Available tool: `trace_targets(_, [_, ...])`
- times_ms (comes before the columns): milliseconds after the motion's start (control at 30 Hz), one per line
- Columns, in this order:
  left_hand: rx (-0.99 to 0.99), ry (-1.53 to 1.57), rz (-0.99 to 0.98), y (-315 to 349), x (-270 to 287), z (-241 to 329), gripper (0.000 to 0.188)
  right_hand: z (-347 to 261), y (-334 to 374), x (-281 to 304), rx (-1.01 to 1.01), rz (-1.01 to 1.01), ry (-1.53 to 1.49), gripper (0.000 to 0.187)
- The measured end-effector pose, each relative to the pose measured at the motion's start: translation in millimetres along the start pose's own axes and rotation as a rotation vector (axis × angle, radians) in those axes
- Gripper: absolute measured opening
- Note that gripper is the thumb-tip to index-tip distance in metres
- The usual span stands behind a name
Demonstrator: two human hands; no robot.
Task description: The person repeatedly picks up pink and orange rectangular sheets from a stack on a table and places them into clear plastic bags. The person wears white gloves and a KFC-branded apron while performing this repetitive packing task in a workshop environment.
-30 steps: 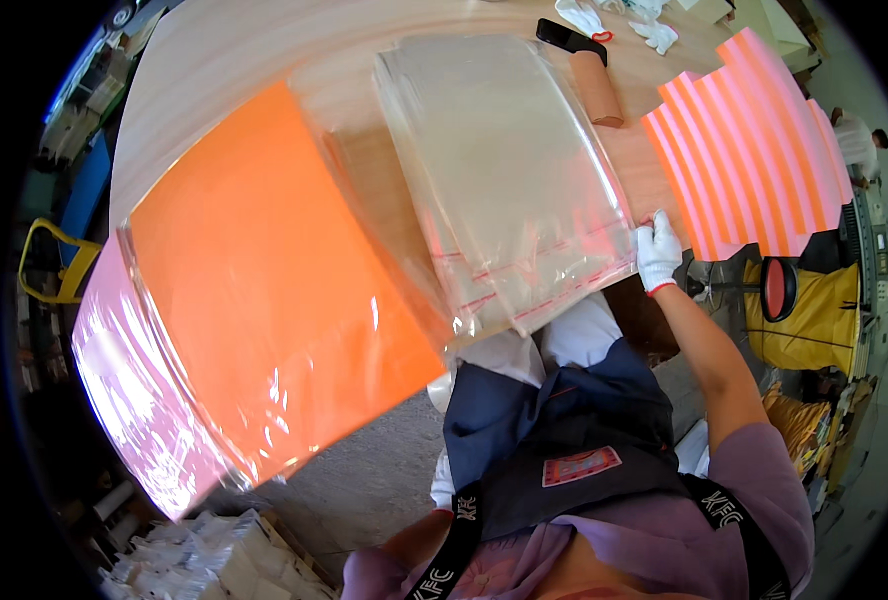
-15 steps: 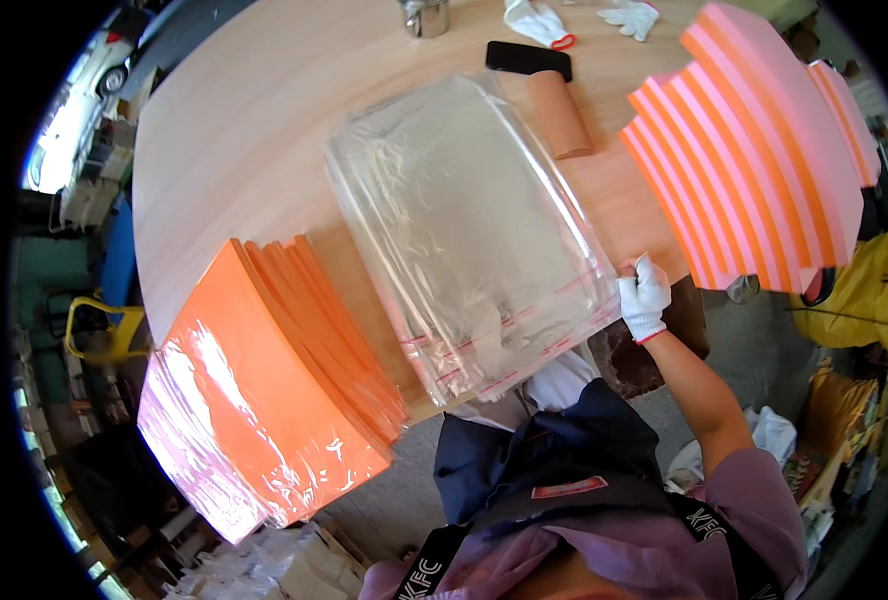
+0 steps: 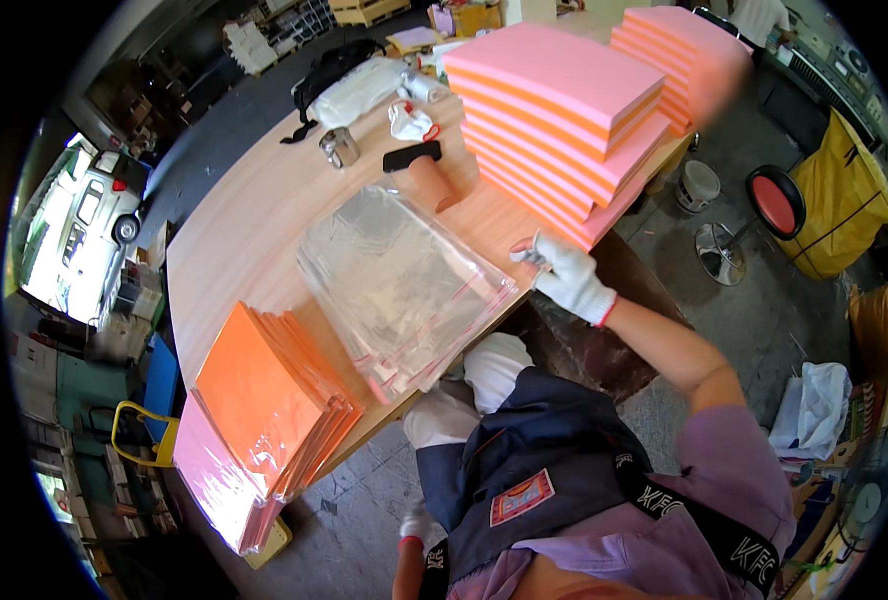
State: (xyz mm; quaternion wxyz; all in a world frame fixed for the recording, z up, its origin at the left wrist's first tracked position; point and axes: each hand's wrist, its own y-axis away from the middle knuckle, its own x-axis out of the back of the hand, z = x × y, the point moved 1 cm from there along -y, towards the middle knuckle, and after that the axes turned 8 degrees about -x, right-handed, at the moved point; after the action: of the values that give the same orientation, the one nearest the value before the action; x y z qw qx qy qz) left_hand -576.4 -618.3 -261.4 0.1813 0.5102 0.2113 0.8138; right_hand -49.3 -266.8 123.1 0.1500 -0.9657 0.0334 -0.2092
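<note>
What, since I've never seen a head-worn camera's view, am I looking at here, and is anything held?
There's no robot: these are a person's own gloved hands. The picture comes from a fisheye camera on the head, looking down, so straight edges bend. On the table lie orange packs in shiny clear wrap at left, clear plastic bags in the middle, and pink-and-orange stacks at right; a metal cup stands farther back. The right hand is near the table's edge, beside the bags; I can't make out anything held. The left hand is low beside the body, its grip unclear.
</note>
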Motion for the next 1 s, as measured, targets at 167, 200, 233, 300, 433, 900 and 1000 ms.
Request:
trace_targets(167, [0.038, 0.957, 1.032, 12, 148, 147, 0.037, -104, -38, 106, 0.641, 0.563, 0.666, 0.025])
trace_targets(200, [-0.048, 0.964, 1.148, 10, 163, 161, 0.035, -107, -54, 128, 0.532, 0.472, 0.787, 0.024])
trace_targets(233, [-0.14, 0.974, 1.25, 6, 179, 177, 0.034, -114, -65, 143, 0.371, 0.403, 0.906, 0.031])
trace_targets(300, [-0.28, 0.78, 1.203, 1, 210, 234, 0.031, -99, -85, 159, 0.183, 0.309, 1.097, 0.038])
trace_targets(433, [-0.426, 0.604, 0.924, 2, 219, 293, 0.027, -91, -102, 157, -0.061, 0.124, 1.163, 0.048])
trace_targets(900, [-0.759, 0.439, 0.686, -7, 193, 339, 0.033, -80, -114, 163, -0.146, 0.143, 1.03, 0.044])
trace_targets(1000, [-0.783, 0.466, 0.685, -9, 195, 337, 0.033, -82, -114, 162, -0.14, 0.133, 1.016, 0.041])
